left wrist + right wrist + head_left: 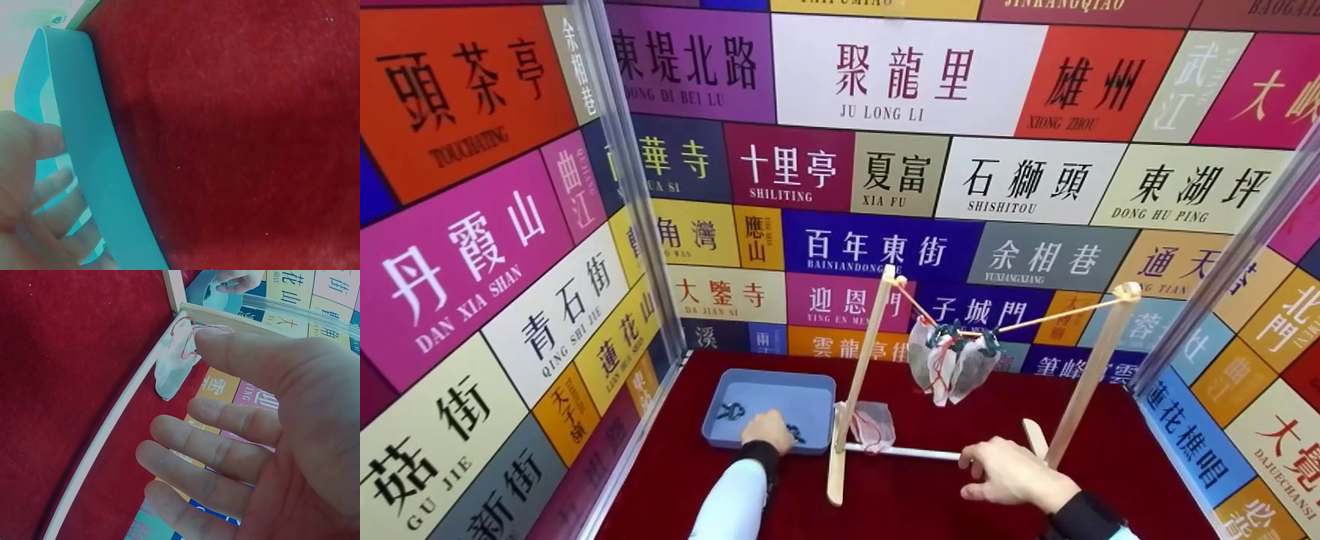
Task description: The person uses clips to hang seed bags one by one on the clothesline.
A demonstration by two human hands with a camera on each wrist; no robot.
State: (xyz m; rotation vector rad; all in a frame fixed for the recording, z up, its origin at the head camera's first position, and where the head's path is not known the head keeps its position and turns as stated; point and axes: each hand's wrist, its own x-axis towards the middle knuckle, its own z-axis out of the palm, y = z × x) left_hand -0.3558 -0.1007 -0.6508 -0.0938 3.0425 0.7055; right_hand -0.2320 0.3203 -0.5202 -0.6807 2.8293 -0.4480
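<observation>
My left hand (769,430) reaches into a shallow blue tray (775,374) at the left, beside small dark green pieces (731,410). In the left wrist view its thumb and fingers are apart, inside the tray wall (93,124), with nothing seen between them. My right hand (1012,472) is spread near the white rod (911,452) of a wooden stand, beside the right post (1086,382). Its fingers (208,450) are loosely extended and hold nothing in the right wrist view. Small white sheer bags (952,364) with red cords hang from the string (1054,317) between the posts, among dark green pieces.
Another white sheer bag (874,425) with a red cord lies by the foot of the left post (864,360). Dark red cloth (915,495) covers the table. Panels of coloured signs (885,240) enclose it behind and at both sides.
</observation>
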